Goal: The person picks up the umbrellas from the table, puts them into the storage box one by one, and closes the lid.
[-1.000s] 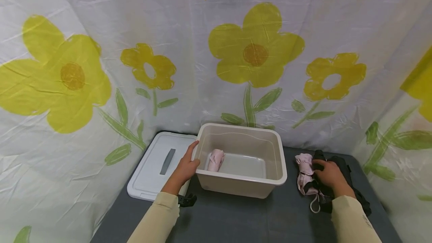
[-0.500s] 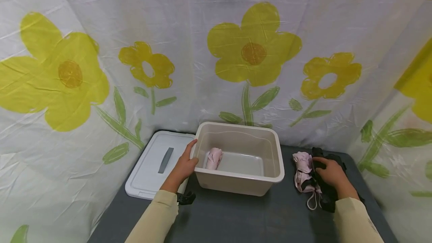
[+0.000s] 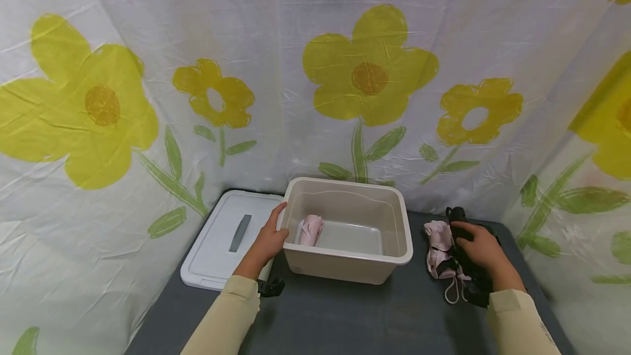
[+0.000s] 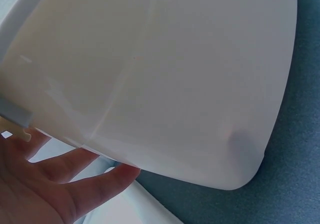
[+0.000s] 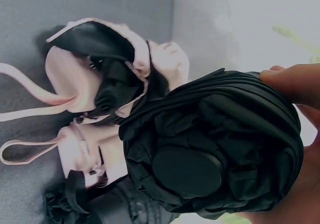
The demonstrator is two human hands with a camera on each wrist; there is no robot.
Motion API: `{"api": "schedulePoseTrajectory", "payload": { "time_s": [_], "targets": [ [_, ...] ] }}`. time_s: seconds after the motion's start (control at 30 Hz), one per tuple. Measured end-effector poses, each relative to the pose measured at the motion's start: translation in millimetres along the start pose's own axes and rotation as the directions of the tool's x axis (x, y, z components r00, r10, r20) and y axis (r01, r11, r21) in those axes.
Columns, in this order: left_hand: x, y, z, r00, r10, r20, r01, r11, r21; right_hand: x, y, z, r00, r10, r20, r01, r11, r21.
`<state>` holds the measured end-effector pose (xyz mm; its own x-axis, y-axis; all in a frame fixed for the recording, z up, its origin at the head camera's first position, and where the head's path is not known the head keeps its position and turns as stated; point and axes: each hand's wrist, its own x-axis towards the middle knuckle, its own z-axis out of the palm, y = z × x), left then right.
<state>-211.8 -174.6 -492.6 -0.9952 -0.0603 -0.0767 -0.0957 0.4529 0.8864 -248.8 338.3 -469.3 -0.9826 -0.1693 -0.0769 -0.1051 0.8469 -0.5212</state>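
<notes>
My left hand [image 3: 266,242] holds the left end of a beige storage bin [image 3: 345,272], thumb over the rim. In the left wrist view, its fingers [image 4: 102,186] rest against the bin's outer wall. A rolled pink umbrella [image 3: 311,230] lies inside the bin at the left. On the right, my right hand [image 3: 483,251] grips a folded black umbrella [image 5: 210,144], whose round end faces the right wrist camera. Beside it on the table lie pink folded umbrellas [image 5: 72,76] with cord loops. Another black umbrella [image 5: 132,204] shows below them.
A white lid [image 3: 212,251] with a grey handle [image 3: 240,233] lies left of the bin, partly behind my left forearm. The dark grey table [image 3: 340,316] ends at a white fabric wall [image 3: 276,141] with yellow flowers, which also closes in both sides.
My right hand has closed round the black umbrella and brought it slightly up and left, nearer the pink one. The left hand and bin stay put; the head view has turned slightly right.
</notes>
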Motion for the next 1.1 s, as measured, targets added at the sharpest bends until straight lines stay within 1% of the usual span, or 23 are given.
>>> {"api": "schedulePoseTrajectory", "payload": {
  "time_s": [0.1, 0.33, 0.53, 0.73, 0.9, 1.1],
  "targets": [
    [-0.3, 0.4, 0.2, 1.0, -0.003, 0.0, 0.003, 1.0, 0.003, -2, -7, -3, 1.0, 0.005, 0.018, -0.005, 1.0, 0.022],
    [-0.4, 1.3, 0.0, 1.0, -0.015, 0.013, 0.015, 1.0, -0.014, -6, -27, -10, 0.999, -0.032, 0.005, 0.032, 0.999, -0.021],
    [-0.7, 1.3, 0.2, 1.0, -0.012, 0.019, 0.012, 1.0, -0.02, -8, -43, -14, 0.999, -0.021, 0.03, 0.021, 1.0, 0.023],
    [0.6, -1.6, 0.5, 1.0, -0.011, 0.02, 0.012, 1.0, -0.023, -8, -59, -19, 0.998, -0.039, 0.042, 0.036, 0.998, 0.05],
    [2.5, -4.7, 1.3, 1.0, -0.022, 0.015, 0.022, 0.999, -0.023, -8, -71, -21, 0.998, -0.056, 0.026, 0.054, 0.997, 0.051],
    [3.0, -5.9, 1.9, 1.0, -0.019, 0.015, 0.02, 1.0, -0.024, -8, -83, -23, 0.996, -0.088, 0.009, 0.088, 0.995, 0.045]
  ]
}}
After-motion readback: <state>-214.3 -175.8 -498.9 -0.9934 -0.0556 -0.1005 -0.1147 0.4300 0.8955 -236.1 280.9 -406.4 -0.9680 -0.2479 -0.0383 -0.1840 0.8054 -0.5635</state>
